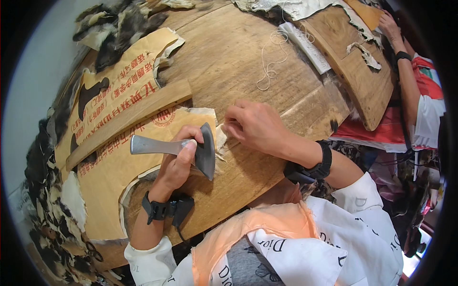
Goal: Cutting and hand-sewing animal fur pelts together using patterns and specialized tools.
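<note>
My left hand point(175, 164) is closed around a metal half-moon knife point(205, 151), with its broad curved blade to the right and its handle pointing left. Beside the blade my right hand point(255, 125) is closed, its fingertips pinched at the pale edge of a hide point(221, 139); the exact grip is partly hidden. A printed yellow-brown paper sheet point(107, 190) covers most of that hide, whose thin whitish rim shows along the curved cuts. Across the paper lies a long wooden bar point(129, 123).
A wooden worktable point(214, 52) carries everything. Furry black-and-white scraps point(52, 205) line its left side. A white block point(305, 47) with loose string point(269, 71) lies at the back right, near a thick board point(353, 62). Another person's hand point(390, 28) works beyond.
</note>
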Demonstrator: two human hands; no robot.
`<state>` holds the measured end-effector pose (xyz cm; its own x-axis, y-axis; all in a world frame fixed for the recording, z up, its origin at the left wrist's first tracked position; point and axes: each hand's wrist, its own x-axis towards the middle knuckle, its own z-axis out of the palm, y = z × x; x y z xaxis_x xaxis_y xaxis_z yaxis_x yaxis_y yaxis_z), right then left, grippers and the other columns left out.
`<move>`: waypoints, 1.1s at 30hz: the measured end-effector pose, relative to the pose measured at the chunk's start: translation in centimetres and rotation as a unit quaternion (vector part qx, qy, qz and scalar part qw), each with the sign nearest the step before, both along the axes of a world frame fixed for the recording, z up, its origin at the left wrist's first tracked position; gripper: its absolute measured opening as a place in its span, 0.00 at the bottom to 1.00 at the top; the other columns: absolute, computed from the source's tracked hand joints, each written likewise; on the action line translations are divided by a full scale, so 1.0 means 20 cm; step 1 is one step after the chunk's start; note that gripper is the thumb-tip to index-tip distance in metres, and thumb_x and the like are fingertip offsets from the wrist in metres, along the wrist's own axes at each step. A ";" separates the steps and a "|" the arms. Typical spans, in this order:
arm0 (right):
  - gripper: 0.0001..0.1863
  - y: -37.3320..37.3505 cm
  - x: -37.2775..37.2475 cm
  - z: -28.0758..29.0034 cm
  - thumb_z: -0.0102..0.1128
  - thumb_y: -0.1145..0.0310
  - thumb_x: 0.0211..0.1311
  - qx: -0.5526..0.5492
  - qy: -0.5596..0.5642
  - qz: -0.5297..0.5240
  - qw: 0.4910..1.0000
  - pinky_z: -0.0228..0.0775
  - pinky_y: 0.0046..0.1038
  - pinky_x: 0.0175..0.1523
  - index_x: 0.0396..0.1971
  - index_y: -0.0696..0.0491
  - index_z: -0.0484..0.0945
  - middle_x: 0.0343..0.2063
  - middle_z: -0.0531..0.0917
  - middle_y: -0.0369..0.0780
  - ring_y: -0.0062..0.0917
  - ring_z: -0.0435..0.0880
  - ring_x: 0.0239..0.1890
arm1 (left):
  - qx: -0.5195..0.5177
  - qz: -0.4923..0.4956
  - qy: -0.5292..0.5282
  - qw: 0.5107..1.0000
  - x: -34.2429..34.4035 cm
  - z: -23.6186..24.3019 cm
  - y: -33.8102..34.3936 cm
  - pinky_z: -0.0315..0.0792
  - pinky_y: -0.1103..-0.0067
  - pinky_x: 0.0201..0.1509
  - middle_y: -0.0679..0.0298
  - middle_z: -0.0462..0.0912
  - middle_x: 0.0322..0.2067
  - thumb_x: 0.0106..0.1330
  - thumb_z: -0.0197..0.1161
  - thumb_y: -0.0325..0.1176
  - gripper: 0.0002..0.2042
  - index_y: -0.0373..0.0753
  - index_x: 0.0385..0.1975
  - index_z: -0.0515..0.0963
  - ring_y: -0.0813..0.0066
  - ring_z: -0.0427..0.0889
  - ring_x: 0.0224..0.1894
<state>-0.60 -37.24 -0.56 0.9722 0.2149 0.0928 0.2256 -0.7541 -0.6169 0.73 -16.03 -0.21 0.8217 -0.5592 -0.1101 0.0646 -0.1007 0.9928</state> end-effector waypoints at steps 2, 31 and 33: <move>0.05 -0.01 0.00 -0.01 0.57 0.67 0.48 0.006 -0.001 -0.002 1.000 0.68 0.39 0.29 0.23 0.53 0.75 0.24 0.76 0.42 0.40 0.77 0.28 | 0.022 -0.020 0.024 0.999 0.00 0.02 -0.01 0.61 0.84 0.38 0.68 0.67 0.33 0.62 0.46 0.40 0.10 0.39 0.33 0.67 0.81 0.64 0.32; 0.04 0.00 -0.02 0.02 0.57 0.77 0.45 0.104 -0.010 0.055 0.993 0.66 0.34 0.32 0.24 0.56 0.73 0.23 0.76 0.44 0.39 0.76 0.29 | 0.104 -0.081 -0.160 0.978 0.04 0.04 -0.11 0.64 0.80 0.37 0.62 0.67 0.29 0.63 0.51 0.30 0.06 0.35 0.34 0.67 0.72 0.68 0.30; 0.04 0.00 -0.05 0.03 0.58 0.76 0.46 0.114 0.038 0.072 0.990 0.66 0.34 0.33 0.24 0.56 0.73 0.23 0.76 0.44 0.40 0.75 0.29 | 0.104 -0.079 -0.169 0.977 0.03 0.04 -0.11 0.64 0.80 0.36 0.61 0.66 0.29 0.62 0.51 0.30 0.06 0.35 0.34 0.67 0.71 0.68 0.30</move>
